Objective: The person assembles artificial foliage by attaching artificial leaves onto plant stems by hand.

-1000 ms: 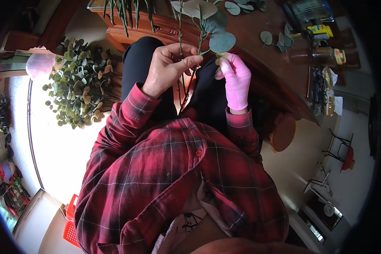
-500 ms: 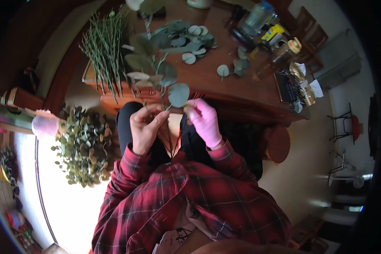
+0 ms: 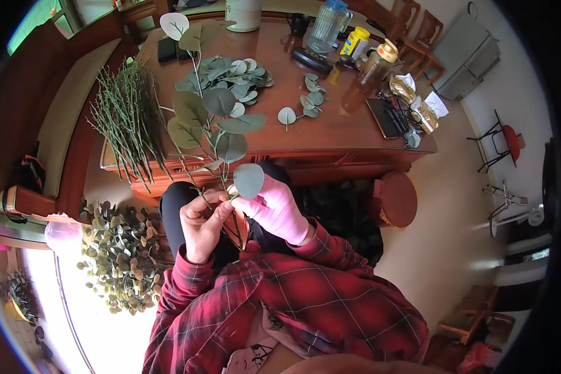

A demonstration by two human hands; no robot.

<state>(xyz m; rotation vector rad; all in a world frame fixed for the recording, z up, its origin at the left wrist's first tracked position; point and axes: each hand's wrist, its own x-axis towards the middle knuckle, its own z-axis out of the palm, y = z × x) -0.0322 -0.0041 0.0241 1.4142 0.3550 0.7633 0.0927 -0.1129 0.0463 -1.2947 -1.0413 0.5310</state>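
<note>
Over my lap, a eucalyptus branch (image 3: 201, 84) with round grey-green leaves rises toward the table. My bare left hand (image 3: 204, 227) pinches its stem between thumb and fingertips. My right hand (image 3: 274, 209), in a pink glove, closes at the same spot, its fingertips at the base of a round leaf (image 3: 249, 181). That leaf covers part of the glove, so the exact grip is partly hidden. The stem's lower end runs down between my hands toward my red plaid shirt (image 3: 280, 287).
On the wooden table (image 3: 330, 134) are bare green stems (image 3: 128, 118), a leaf pile (image 3: 227, 78) and several loose leaves (image 3: 311, 100). Farther back stand a glass pitcher (image 3: 326, 28), yellow jar (image 3: 355, 42) and bottle (image 3: 374, 65). A leafy bunch (image 3: 121, 255) is on my left, a round stool (image 3: 397, 199) on my right.
The view has tilted up, showing more of the table. My right hand has come in from the right to meet my left at the stem; earlier it was slightly apart, beside the round leaf.
</note>
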